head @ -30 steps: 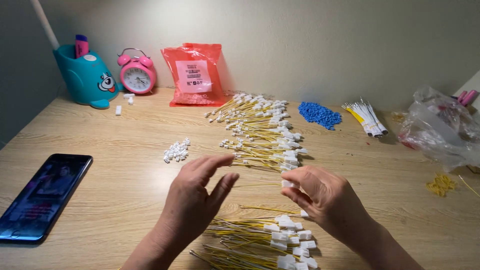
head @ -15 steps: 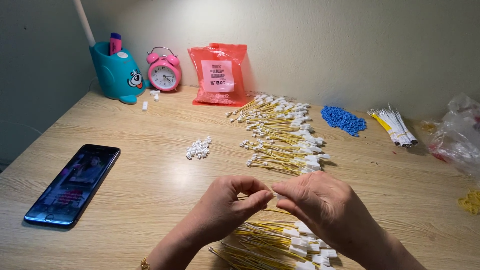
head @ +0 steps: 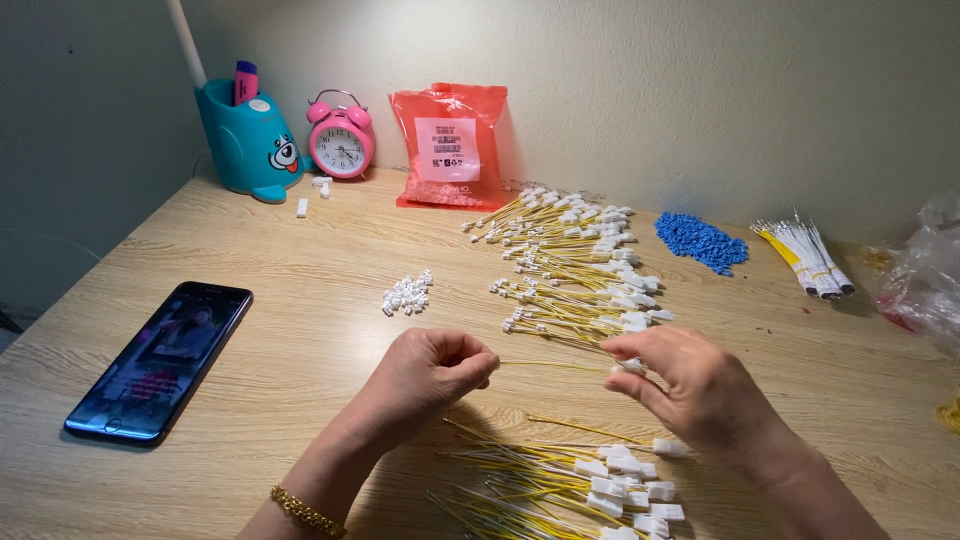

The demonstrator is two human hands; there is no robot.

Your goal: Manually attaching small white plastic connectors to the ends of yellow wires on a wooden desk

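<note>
Both hands, left (head: 430,370) and right (head: 700,385), pinch one yellow wire (head: 555,365) taut, now farther apart; the wire pile (head: 570,270) lies just behind it, the phone (head: 160,360) well left.

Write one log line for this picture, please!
left hand: pinches wire end | right hand: pinches other end | wire: taut above desk

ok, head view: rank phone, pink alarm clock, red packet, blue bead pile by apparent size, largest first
1. phone, though it lies nearest the camera, which inflates it
2. red packet
3. and 4. pink alarm clock and blue bead pile: look about alike, not ranked
</note>
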